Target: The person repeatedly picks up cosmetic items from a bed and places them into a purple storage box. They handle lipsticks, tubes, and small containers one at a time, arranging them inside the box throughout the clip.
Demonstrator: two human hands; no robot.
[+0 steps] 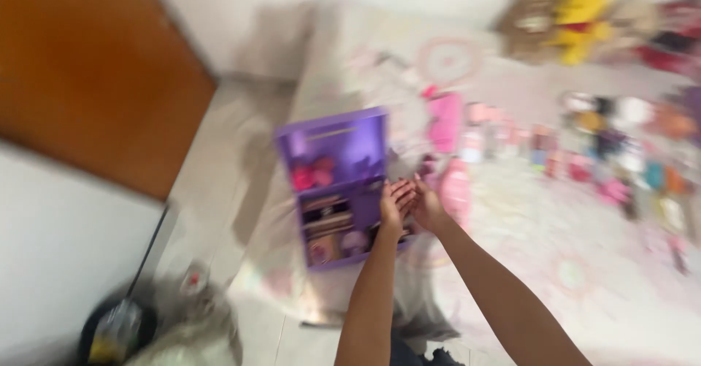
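Observation:
The picture is heavily blurred. An open purple box with its lid up lies near the left edge of a pale bed; small items fill its compartments. My left hand and my right hand meet at the box's right side, pressed close together with fingers pointing away from me. Whether they hold anything small between them cannot be told through the blur.
Many small pink and coloured items lie scattered over the bed to the right. Stuffed toys sit at the far end. A brown door stands at left, with a dark bin on the floor below.

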